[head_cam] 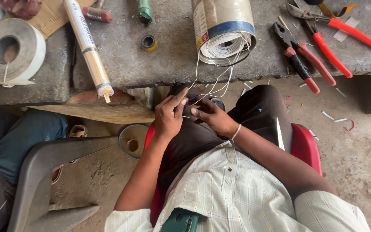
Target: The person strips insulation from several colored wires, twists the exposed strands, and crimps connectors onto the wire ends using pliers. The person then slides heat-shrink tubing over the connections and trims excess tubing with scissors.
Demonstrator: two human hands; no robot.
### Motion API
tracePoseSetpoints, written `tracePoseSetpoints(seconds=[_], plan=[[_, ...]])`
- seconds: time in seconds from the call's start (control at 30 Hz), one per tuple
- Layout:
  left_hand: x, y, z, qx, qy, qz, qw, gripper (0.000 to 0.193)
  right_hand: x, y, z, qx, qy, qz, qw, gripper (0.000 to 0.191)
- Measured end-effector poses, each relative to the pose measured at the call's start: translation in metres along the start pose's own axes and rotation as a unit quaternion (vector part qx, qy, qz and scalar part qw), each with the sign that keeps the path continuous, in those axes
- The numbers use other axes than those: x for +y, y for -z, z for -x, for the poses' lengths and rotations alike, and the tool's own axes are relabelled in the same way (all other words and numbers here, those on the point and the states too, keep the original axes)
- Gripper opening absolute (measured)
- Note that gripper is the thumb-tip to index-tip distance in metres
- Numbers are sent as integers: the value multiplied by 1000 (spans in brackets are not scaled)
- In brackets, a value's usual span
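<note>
White wire (pixel 211 86): thin pale strands ran from the coil down to both hands, which met over the lap; slack and looping, so it fed freely off the coil.
Stone bench (pixel 168 60): just beyond the hands, keeping the tools in reach.
Wire coil (pixel 225 32): a taped drum above the hands, its open end tipped towards the person, seemingly so strands paid out easily.
Tape roll (pixel 11 51): far off to the left hand's side.
Pliers (pixel 299 58): red-handled, beyond the right hand.
Left hand (pixel 169 115): fingers pinched together on the wire and a small blue piece.
Right hand (pixel 213 118): close against the left, fingertips closed on the same strands, steadying them.
</note>
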State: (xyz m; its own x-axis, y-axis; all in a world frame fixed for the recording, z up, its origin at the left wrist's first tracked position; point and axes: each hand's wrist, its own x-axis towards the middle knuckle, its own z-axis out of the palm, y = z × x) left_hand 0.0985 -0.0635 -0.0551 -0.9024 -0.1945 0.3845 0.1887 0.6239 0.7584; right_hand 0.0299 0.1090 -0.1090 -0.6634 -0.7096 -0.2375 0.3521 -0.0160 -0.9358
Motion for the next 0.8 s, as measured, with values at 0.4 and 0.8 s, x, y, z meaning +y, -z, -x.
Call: tracePoseSetpoints(seconds=[0.4, 0.8], plan=[[-18, -18, -3, -64, 39, 96, 993, 26, 4, 20, 34, 16, 31, -137, 990, 28], [0, -59, 12, -122, 1, 137, 983, 35, 12, 36, 52, 75, 58, -217, 971, 19]])
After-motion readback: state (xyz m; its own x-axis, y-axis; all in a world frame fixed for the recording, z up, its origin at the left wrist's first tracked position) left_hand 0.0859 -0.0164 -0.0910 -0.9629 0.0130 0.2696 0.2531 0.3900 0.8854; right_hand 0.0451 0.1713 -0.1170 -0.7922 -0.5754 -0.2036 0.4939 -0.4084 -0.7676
